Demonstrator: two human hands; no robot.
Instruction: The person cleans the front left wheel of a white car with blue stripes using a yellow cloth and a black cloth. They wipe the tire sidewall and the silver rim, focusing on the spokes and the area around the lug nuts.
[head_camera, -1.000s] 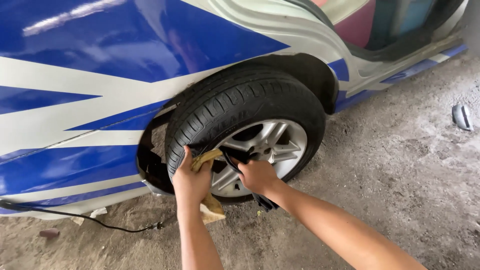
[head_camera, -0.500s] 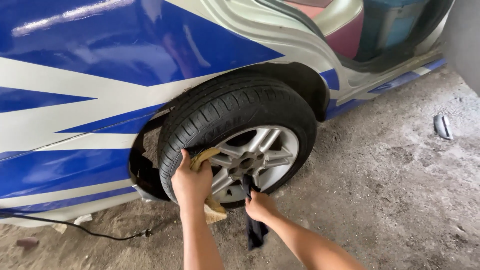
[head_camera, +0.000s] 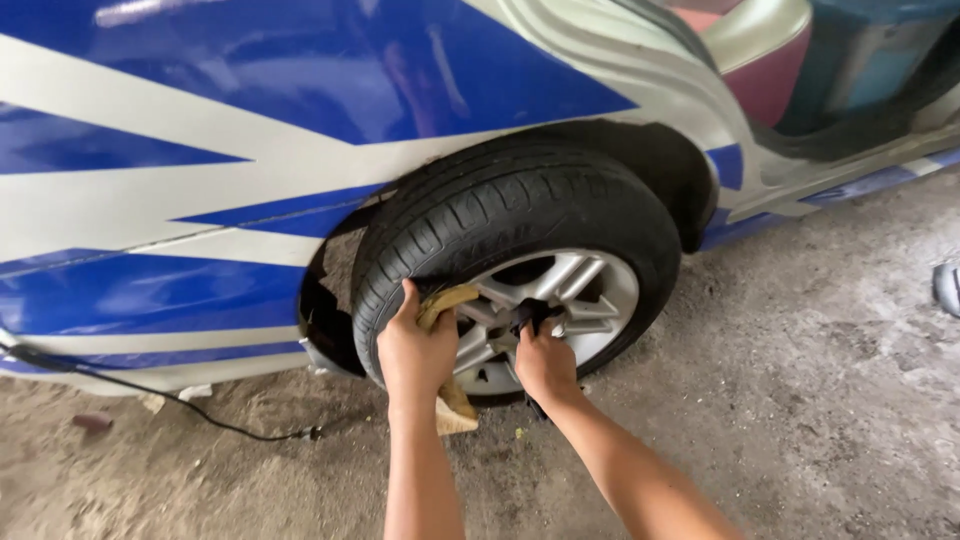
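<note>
- Against the frame half a second ago, the right hand (head_camera: 545, 365) has come up from the lower rim of the wheel to its hub; the dark strip of cloth (head_camera: 530, 318) that hung down to the floor is now drawn up across the spokes.
- The left hand (head_camera: 418, 350) stays where it was, on the left inner edge of the tyre (head_camera: 520, 205), pressing a yellow-tan cloth (head_camera: 447, 300) against the silver alloy wheel (head_camera: 580, 300).
- Left fingers are closed over the yellow-tan cloth, whose lower end (head_camera: 455, 410) hangs below the wrist toward the floor.
- Right fingers are clamped on the dark cloth at the wheel's centre.
- No packages or signs are visible; the car body (head_camera: 200, 150) carries blue and white angular panels.
- Count: two hands, two cloths, one wheel, one tyre.
- One black cable (head_camera: 200, 415) trails over the concrete floor (head_camera: 820, 400) toward its left edge; one small reddish scrap (head_camera: 93, 422) lies near that edge, and one grey object (head_camera: 948, 288) sits at the right edge.
</note>
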